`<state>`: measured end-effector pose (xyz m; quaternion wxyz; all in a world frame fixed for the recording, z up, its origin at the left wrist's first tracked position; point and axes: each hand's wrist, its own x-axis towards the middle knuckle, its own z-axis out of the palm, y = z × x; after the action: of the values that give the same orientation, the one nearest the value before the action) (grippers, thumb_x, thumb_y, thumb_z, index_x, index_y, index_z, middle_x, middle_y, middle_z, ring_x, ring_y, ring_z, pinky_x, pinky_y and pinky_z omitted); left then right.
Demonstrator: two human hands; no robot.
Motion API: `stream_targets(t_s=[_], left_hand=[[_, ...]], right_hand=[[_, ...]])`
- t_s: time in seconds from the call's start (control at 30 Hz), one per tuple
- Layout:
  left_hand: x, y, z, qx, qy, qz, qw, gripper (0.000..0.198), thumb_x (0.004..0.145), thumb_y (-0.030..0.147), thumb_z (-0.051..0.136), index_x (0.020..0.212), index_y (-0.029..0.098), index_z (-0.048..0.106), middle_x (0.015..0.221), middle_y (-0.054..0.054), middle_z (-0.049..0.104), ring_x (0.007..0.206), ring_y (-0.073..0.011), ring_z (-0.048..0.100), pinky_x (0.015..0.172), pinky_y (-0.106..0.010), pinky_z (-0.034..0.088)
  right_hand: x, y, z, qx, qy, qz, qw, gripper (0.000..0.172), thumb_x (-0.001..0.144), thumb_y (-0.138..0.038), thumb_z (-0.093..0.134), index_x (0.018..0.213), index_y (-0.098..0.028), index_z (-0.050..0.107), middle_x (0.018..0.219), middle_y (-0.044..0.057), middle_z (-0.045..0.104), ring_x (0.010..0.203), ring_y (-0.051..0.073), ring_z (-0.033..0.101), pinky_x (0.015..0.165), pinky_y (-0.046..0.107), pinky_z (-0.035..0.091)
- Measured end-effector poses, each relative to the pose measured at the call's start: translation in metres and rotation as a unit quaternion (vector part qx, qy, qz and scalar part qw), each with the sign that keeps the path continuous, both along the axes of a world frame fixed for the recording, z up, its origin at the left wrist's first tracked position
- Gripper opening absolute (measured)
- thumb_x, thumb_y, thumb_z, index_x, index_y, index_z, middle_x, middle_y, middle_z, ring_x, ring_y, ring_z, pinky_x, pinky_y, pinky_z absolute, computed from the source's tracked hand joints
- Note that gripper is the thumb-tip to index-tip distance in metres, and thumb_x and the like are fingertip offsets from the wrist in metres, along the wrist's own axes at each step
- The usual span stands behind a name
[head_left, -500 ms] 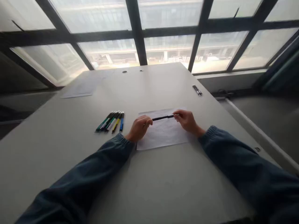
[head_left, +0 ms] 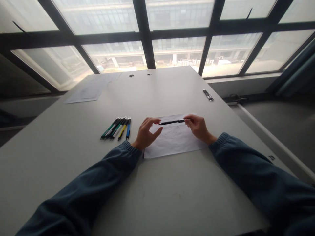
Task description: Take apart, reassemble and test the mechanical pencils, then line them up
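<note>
Black pen [head_left: 171, 122]: held roughly level, lengthwise left to right, just above a sheet of paper [head_left: 172, 144] near the middle of the surface [head_left: 172, 196]. Whether it has a cap or a clicker is too small to make out.

Right hand [head_left: 198, 127]: fingers closed on the pen's right end, which they hide; thumb is not visible from this angle.

Left hand [head_left: 147, 132]: open, fingers spread and loosely curled, holding nothing. Index fingertip and thumb bracket the pen's left tip. Cannot tell whether either touches it.

Paper: lies flat, near edge clear of both wrists; its left edge passes under the left hand. There are faint marks on it, not legible.

Both forearms are in dark blue sleeves [head_left: 98, 183]; the sleeves run out of the frame at the bottom corners.

Left of the left hand, well apart from the paper: row of pens [head_left: 116, 128], side by side, touching. Green, yellow and blue barrels are distinguishable; the exact count is uncertain.

Far right edge of the surface: second dark pen [head_left: 208, 95], lying alone; it could be two pens together, unresolved.

Far left corner: loose sheets [head_left: 86, 91], pale against the surface, outline hard to separate.

Behind the surface: windows [head_left: 177, 52] with dark frames, the view outside washed out by glare.
</note>
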<state>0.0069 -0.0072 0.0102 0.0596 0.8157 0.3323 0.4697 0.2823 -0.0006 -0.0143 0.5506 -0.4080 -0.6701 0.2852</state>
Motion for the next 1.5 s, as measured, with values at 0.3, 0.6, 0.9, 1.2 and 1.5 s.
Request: stream_targets(t_s=[0.3,0.6,0.9,1.2,1.5], left_hand=[[-0.001,0.003,-0.001,0.011,-0.008,-0.004,1.0,0.008,0.09,0.022,0.069,0.097,0.02,0.066,0.09,-0.004,0.069,0.086,-0.0169,0.063,0.075,-0.031,0.054],[-0.001,0.003,-0.003,-0.004,-0.011,-0.002,1.0,0.007,0.092,0.025,0.068,0.097,0.02,0.067,0.089,-0.004,0.069,0.085,-0.0169,0.064,0.075,-0.032,0.054],[0.0,0.004,-0.003,-0.005,-0.007,0.006,1.0,0.012,0.094,0.031,0.066,0.091,0.02,0.066,0.085,-0.003,0.069,0.081,-0.0167,0.064,0.076,-0.032,0.053],[-0.002,0.007,-0.005,-0.012,-0.001,0.005,1.0,0.016,0.095,0.034,0.065,0.088,0.02,0.067,0.081,-0.003,0.069,0.079,-0.0169,0.063,0.075,-0.032,0.053],[-0.001,0.007,-0.006,-0.024,-0.005,0.005,1.0,0.022,0.096,0.035,0.063,0.082,0.019,0.066,0.077,-0.003,0.067,0.074,-0.0161,0.062,0.072,-0.031,0.05]], right_hand=[[0.0,-0.001,0.001,-0.001,-0.001,0.001,1.0,0.028,0.091,-0.044,0.066,0.088,-0.017,0.072,0.072,0.003,0.066,0.061,0.014,0.057,0.056,0.027,0.046],[0.001,0.0,-0.002,-0.003,-0.002,0.001,1.0,0.027,0.091,-0.043,0.066,0.089,-0.017,0.072,0.073,0.003,0.066,0.062,0.014,0.056,0.055,0.027,0.045],[0.0,-0.002,0.004,-0.01,0.014,0.02,1.0,0.026,0.09,-0.042,0.068,0.09,-0.016,0.072,0.072,0.003,0.067,0.06,0.013,0.058,0.055,0.026,0.047],[-0.002,-0.006,0.009,-0.023,0.028,0.049,0.998,0.031,0.09,-0.042,0.067,0.104,-0.015,0.073,0.074,0.004,0.07,0.063,0.014,0.063,0.06,0.028,0.054],[-0.002,-0.003,0.006,-0.02,-0.013,0.035,0.999,0.031,0.087,-0.044,0.071,0.097,-0.016,0.077,0.075,0.005,0.073,0.062,0.014,0.064,0.059,0.027,0.053]])
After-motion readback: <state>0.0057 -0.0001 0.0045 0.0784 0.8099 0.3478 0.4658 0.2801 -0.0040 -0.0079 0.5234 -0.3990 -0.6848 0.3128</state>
